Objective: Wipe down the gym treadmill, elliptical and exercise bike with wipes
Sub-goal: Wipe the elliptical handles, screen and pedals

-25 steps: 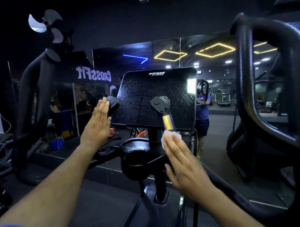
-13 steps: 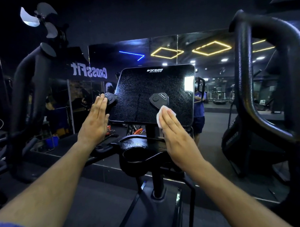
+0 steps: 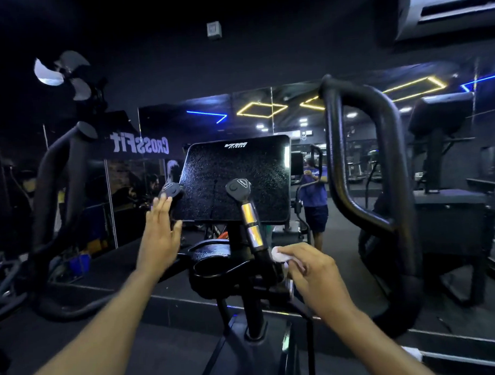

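Observation:
I stand at a black elliptical with a dark console (image 3: 235,179) in front of me. Two short inner handles stick up before it: the left grip (image 3: 170,190) and the right grip (image 3: 250,215) with shiny metal sensor bands. My left hand (image 3: 159,235) is flat with straight fingers, its fingertips touching the left grip. My right hand (image 3: 311,275) holds a white wipe (image 3: 279,255) with curled fingers against the base of the right grip. A cup holder ring (image 3: 215,268) sits below the console.
The elliptical's tall moving arms rise at the left (image 3: 58,194) and right (image 3: 381,182). A wall mirror (image 3: 266,116) behind reflects a person in blue (image 3: 314,196) and gym lights. Another machine (image 3: 441,158) stands at the right, a fan (image 3: 62,73) at the upper left.
My right hand slid the wipe down from the top of the right grip to its base, uncovering the metal bands. My left hand stayed at the left grip.

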